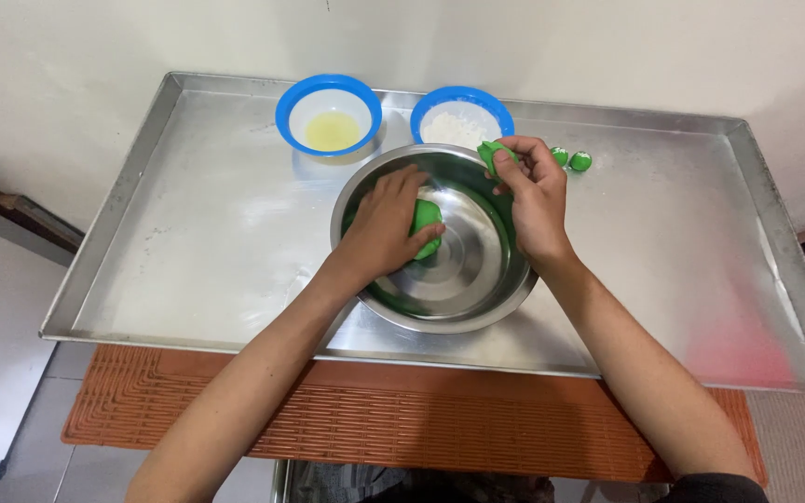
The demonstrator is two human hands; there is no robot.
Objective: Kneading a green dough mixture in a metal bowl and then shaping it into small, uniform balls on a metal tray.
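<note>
steel tray (188,242) bears a bowl (477,307); left hand (386,224) grips upright dough lump (427,226), right hand (535,186) pinches dough piece (490,153).

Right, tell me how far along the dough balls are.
Done: two small green balls sit on the metal tray. In hand: the right hand pinches a green piece over the steel bowl. Left: the left hand rests on the dough lump in the bowl.

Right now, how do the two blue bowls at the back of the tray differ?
The left blue bowl holds a pale yellow liquid; the right blue bowl holds white powder. The left one stands clear of the steel bowl, while the right one is partly hidden behind it and the right hand. Both have blue rims and white insides.
</note>
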